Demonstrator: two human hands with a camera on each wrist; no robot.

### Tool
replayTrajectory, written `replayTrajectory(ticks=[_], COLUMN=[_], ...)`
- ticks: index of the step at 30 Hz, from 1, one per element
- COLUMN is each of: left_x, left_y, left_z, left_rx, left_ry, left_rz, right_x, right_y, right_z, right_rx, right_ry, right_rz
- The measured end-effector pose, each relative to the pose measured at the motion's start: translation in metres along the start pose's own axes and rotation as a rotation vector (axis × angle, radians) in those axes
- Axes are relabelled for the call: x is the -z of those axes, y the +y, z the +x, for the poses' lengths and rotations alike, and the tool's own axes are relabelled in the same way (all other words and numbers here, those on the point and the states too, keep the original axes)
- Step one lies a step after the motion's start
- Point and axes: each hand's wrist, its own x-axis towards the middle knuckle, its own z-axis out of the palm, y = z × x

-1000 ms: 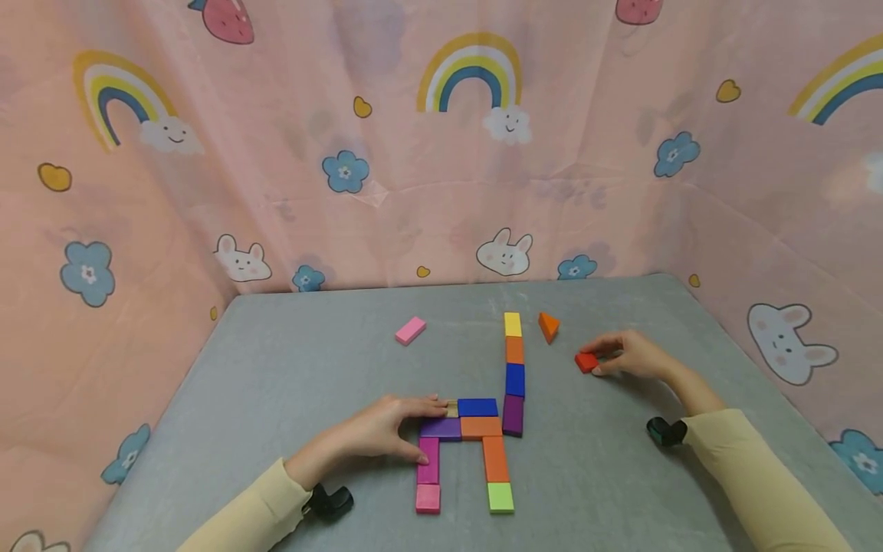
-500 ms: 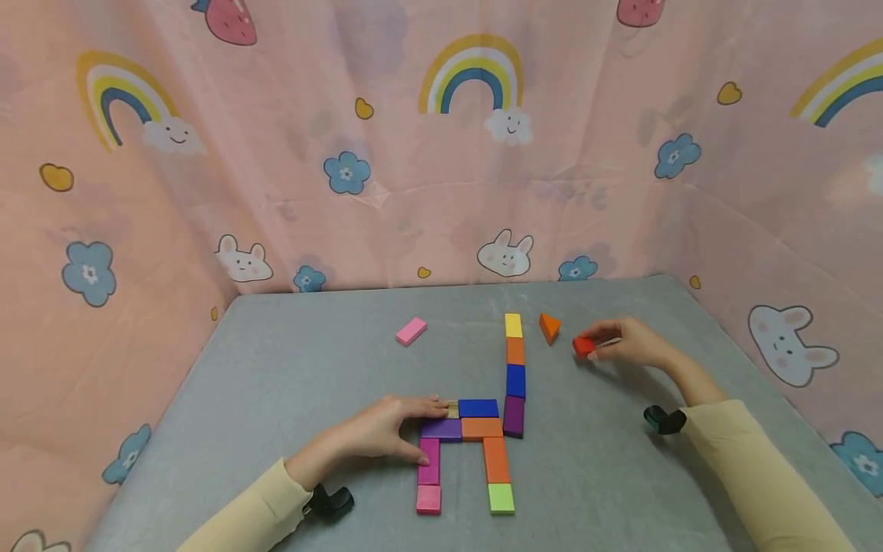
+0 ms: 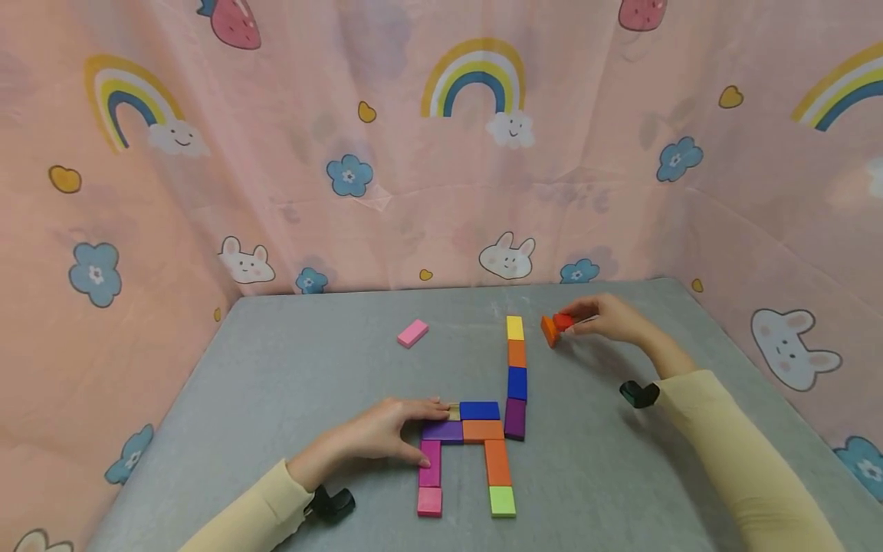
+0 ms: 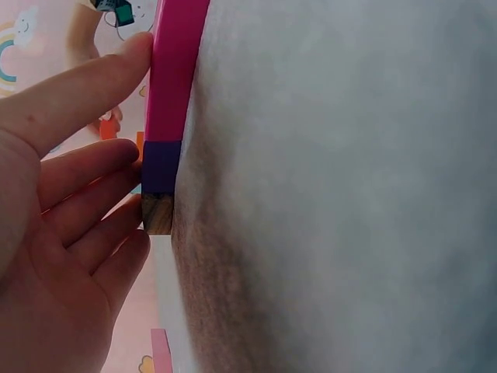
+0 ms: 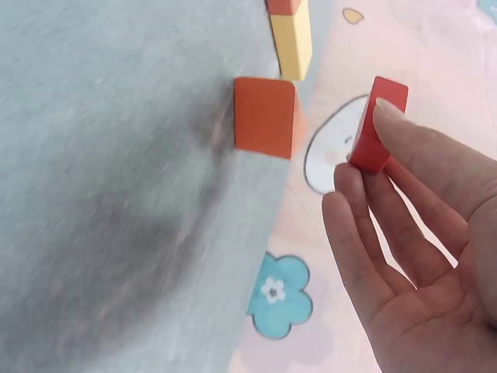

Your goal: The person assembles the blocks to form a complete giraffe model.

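My right hand pinches a red block between thumb and fingers, lifted above the table beside an orange triangular block. My left hand lies along the left side of an arrangement of flat blocks, fingers extended. Its fingertips are by a bare wood block and a purple block, and its thumb touches a magenta block. The arrangement also has a blue block, orange blocks, a pink block and a light green block.
A column of yellow, orange, blue and dark purple blocks rises from the arrangement's right side. A loose pink block lies farther back on the grey table. A patterned pink cloth hangs around the table.
My right hand has lifted the red block off the table and carried it left and away from me, up to the orange triangular block. My left hand stays in place.
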Motion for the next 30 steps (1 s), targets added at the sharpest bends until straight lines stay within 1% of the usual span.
replayTrajectory(ticks=[7,12,19,25,30], left_x=[0.001,0.001,0.001,0.002,0.002], left_y=[-0.001,-0.002,-0.003,-0.003,-0.002], left_z=[-0.002,-0.002,-0.001,-0.001,-0.002], left_rx=[0.006,-0.007,-0.019,-0.014,-0.014], left_ry=[-0.004,-0.002,0.002,0.002,0.001], left_rz=[-0.006,0.019,0.022,0.012,0.025], right_x=[-0.006,-0.010,-0.017,-0.025,-0.032], right_y=[-0.013,-0.017,-0.022,-0.027,-0.028], right_z=[0.024,0.037,0.057,0.076,0.086], right_rx=[-0.002,-0.002,-0.006,-0.048,-0.040], right_ry=[-0.007,0.009,0.019,0.010,0.027], right_rz=[-0.003,0.003,-0.011,0.017,0.046])
